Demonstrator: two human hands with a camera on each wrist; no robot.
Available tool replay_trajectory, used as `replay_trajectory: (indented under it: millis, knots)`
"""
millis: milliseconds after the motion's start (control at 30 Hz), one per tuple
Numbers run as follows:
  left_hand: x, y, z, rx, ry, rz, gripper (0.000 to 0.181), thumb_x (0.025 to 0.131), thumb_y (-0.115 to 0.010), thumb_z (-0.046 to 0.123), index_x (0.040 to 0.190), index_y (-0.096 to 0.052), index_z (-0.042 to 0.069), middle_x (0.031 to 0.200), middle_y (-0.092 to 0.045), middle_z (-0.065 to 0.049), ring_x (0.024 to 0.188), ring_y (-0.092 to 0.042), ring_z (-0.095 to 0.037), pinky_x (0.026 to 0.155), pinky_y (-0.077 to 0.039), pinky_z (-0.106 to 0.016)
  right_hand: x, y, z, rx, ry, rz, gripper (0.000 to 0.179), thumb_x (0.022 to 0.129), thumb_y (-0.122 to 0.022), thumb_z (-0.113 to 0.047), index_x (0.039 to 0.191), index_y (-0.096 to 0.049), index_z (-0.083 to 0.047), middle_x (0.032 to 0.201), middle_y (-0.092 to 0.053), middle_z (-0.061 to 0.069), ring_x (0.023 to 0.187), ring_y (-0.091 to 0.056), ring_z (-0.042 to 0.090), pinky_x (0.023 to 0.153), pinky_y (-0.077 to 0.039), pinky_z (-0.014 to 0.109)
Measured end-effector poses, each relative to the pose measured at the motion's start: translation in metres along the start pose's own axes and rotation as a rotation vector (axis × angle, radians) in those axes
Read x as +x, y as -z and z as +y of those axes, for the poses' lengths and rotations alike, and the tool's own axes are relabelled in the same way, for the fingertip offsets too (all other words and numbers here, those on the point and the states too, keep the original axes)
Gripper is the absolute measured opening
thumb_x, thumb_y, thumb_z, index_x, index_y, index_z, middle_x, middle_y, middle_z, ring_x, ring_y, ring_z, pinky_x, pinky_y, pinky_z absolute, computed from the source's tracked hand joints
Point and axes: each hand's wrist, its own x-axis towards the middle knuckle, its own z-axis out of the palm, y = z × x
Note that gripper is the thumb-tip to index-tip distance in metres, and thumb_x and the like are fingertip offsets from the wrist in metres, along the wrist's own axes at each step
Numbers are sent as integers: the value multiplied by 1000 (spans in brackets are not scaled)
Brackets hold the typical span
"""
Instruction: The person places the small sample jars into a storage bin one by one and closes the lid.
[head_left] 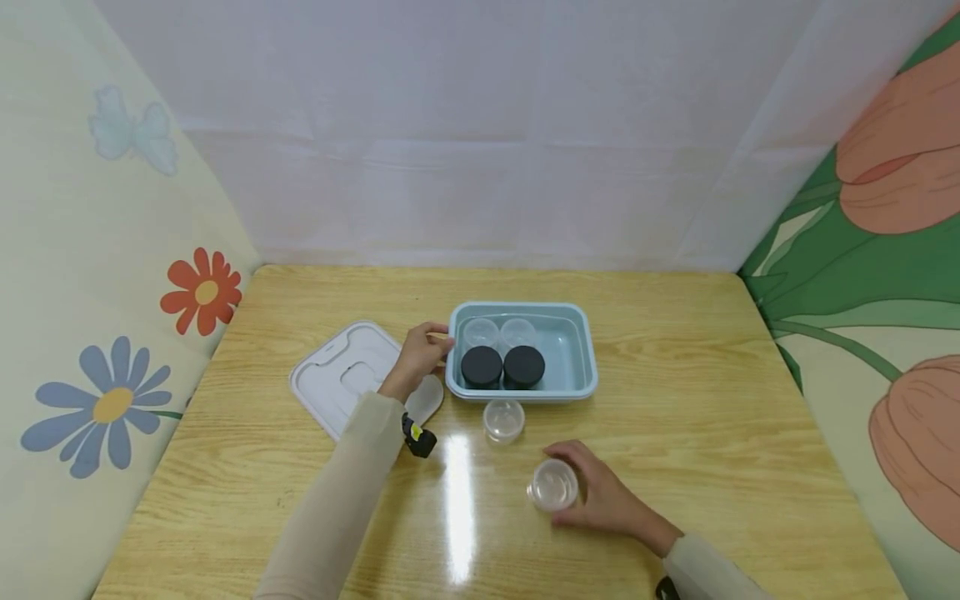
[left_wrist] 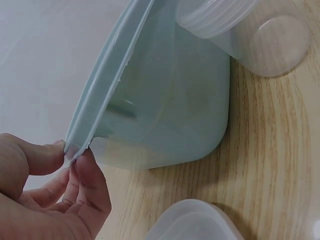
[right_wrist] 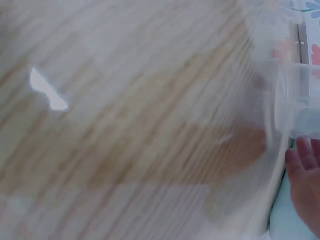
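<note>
Left hand (head_left: 422,357) pinches the blue tub (head_left: 566,358) at its left rim: thumb on the upper edge, fingers tucked under the lip. Likely a steadying hold; the lip gives an edge to catch without reaching inside. Tub sits upright on the desk (head_left: 675,375).

Right hand (head_left: 603,500) is in front of the tub, toward the person, thumb and fingers curled round the side of a clear jar (head_left: 553,486). Side grip makes sense on a round wall: top and base stay free. Can't tell if that jar touches the desk; right wrist view is too blurred to settle it.

Second jar (head_left: 504,419), also clear, stands upright on the desk just in front of the tub, near side, probably parked there for short reach.

Inside the tub, left half: two clear cups (head_left: 499,333) side by side at the back, two black-topped containers (head_left: 502,367) in front of them. Close grouping probably limits sliding and uses the floor well.

White lid (head_left: 330,379) lies flat on the desk left of the tub, presumably set aside for access. Pale rounded piece (head_left: 429,400) lies between lid and tub, partly behind the left forearm; can't tell what it is.
</note>
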Motion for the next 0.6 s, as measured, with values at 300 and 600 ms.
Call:
replay_trajectory:
  millis: [300, 600]
  knots:
    - [1, 1, 0, 12, 9, -13, 34, 96, -55, 8, 129, -51, 2, 97, -57, -10, 67, -58, -11, 57, -53, -25, 7, 0, 9, 51, -22, 41, 75, 62, -90, -21, 126, -52, -7, 119, -59, 11, 111, -55, 14, 100, -43, 24]
    - [1, 2, 1, 21, 17, -18, 34, 96, -55, 9, 129, -51, 3, 99, -56, -11, 69, -59, -12, 63, -55, -30, 14, 0, 7, 35, -107, 64, 75, 58, -90, -9, 123, -53, -1, 118, -60, 10, 110, -56, 20, 99, -44, 27]
